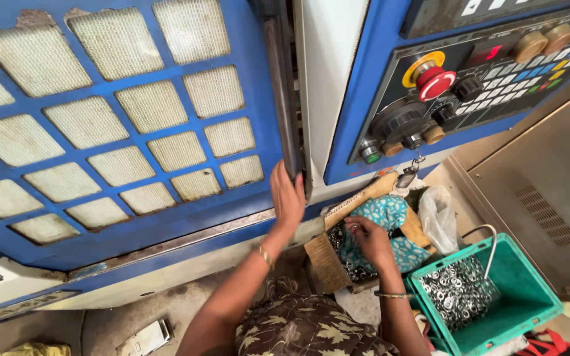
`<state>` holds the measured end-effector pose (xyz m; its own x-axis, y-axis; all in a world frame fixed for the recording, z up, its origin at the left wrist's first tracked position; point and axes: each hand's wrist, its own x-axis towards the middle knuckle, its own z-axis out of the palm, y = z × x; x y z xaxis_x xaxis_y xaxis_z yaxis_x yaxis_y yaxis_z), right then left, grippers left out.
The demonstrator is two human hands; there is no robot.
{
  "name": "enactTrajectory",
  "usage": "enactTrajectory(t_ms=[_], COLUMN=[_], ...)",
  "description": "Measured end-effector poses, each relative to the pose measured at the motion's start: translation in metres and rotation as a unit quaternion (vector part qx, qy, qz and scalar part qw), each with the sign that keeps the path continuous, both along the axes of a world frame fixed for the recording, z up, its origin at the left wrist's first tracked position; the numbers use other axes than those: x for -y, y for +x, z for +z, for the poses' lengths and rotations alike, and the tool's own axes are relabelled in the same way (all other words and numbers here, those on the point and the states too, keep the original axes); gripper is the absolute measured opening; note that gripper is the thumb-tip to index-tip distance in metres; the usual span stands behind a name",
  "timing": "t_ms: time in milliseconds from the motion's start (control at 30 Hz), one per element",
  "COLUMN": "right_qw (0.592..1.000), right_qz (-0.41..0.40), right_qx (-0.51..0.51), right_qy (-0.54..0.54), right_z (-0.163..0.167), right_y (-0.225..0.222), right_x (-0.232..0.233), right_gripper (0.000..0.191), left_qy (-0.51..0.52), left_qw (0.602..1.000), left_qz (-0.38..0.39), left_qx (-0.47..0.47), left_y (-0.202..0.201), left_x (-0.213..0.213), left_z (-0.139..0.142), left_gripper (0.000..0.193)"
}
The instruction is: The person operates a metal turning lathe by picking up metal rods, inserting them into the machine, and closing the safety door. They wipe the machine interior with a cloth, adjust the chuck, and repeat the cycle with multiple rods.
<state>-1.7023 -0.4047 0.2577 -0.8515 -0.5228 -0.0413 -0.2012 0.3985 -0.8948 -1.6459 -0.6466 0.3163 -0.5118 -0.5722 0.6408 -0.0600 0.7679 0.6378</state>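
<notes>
My left hand [287, 196] grips the dark vertical handle [284, 99] at the right edge of a blue machine door [126, 217] with a grid of mesh windows. My right hand [367, 238] rests lower down, fingers curled into a heap of small metal rings [349, 260] lying on a turquoise patterned cloth [384, 214]. Whether it holds any rings is hidden by the fingers.
A blue control panel [470, 86] with a red round button, knobs and keys hangs to the right. A green plastic crate [496, 296] of metal rings stands at lower right. Cardboard pieces and a plastic bag [438, 217] lie around the cloth. A beige cabinet [549, 184] stands far right.
</notes>
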Motion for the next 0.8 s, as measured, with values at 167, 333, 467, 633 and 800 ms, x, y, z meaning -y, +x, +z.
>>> enactTrajectory(t_ms=[167,333,467,633,800], right_qw=[0.998,0.992,0.985,0.976,0.979], right_qz=[0.017,0.017,-0.030,-0.058,-0.034], right_qx=[-0.023,-0.080,-0.141,-0.202,-0.198], right_qy=[-0.060,-0.099,-0.095,-0.050,-0.025], right_z=[0.017,0.023,0.031,0.045,0.060], right_y=[0.000,0.013,0.025,0.037,0.049], right_x=[-0.001,0.007,0.002,-0.006,-0.014], right_gripper=[0.031,0.020,0.019,0.019,0.028], left_qy=[0.057,0.353,0.450,0.592,0.622], left_qw=[0.994,0.881,0.831,0.740,0.697], left_qz=[-0.093,-0.289,-0.308,-0.290,-0.317], left_qx=[0.024,0.122,0.110,0.130,0.167], left_y=[0.060,0.040,0.019,0.012,0.013], left_x=[-0.067,-0.098,-0.112,-0.122,-0.112], left_z=[-0.032,-0.094,-0.132,-0.140,-0.128], left_gripper=[0.043,0.026,0.025,0.017,0.024])
